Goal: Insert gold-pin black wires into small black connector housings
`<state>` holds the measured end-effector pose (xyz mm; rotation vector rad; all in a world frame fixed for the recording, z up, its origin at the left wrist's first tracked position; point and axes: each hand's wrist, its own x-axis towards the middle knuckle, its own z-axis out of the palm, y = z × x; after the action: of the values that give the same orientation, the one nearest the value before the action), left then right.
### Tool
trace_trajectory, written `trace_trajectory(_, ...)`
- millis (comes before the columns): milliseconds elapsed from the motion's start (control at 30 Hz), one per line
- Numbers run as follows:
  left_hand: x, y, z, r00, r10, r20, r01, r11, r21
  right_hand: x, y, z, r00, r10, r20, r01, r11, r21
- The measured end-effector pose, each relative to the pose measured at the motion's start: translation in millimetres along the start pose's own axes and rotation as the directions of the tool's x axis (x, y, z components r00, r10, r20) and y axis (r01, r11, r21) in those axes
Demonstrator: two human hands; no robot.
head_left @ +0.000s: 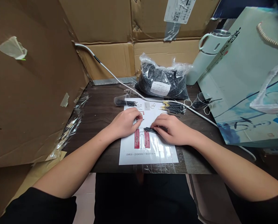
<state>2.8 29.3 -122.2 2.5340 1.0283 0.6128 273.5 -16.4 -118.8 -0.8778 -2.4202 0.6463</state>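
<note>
My left hand is closed in a pinch above the printed sheet. A small dark tip shows at its fingertips; what they hold is too small to name. Across the sheet, my right hand has its fingers closed on a small bundle of thin black stick-like pieces. That bundle points left, just above the red printed figure. Beyond the right hand lies a pile of similar black pieces, some with yellow ends. Near the left hand, a clear cup on its side holds more black pieces.
A clear bag full of black pieces stands at the back. A white cable crosses the dark table. At the right are another clear cup, a pale bottle and a paper bag. Cardboard walls enclose the left and back.
</note>
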Motion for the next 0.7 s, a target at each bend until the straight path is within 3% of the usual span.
trace_trajectory(100, 0.1, 3.9, 0.4, 0.999, -0.007, -0.034, 0.005, 0.998, -0.066, -0.9, 2.3, -10.8, 0.999, 0.031, -0.019, -0.031, 0.999, -0.018)
trace_trajectory(167, 0.1, 7.0, 0.7, 0.997, -0.042, -0.061, 0.034, 0.993, -0.117, -3.3, 8.7, -21.0, 0.994, 0.088, -0.066, -0.096, 0.988, -0.12)
trace_trajectory(367, -0.1, 13.5, 3.6, 0.974, -0.214, -0.075, 0.173, 0.915, -0.365, -13.3, 36.6, -39.0, 0.932, 0.32, -0.171, -0.363, 0.809, -0.463)
trace_trajectory(500, 0.6, 13.3, 5.0, 0.96, -0.278, -0.025, 0.235, 0.852, -0.468, -11.9, 43.7, -32.5, 0.929, 0.338, -0.152, -0.367, 0.783, -0.502)
trace_trajectory(700, 1.6, 15.0, 3.6, 0.959, -0.284, -0.014, 0.241, 0.837, -0.491, -7.8, 39.6, -23.7, 0.967, 0.221, -0.125, -0.252, 0.783, -0.568)
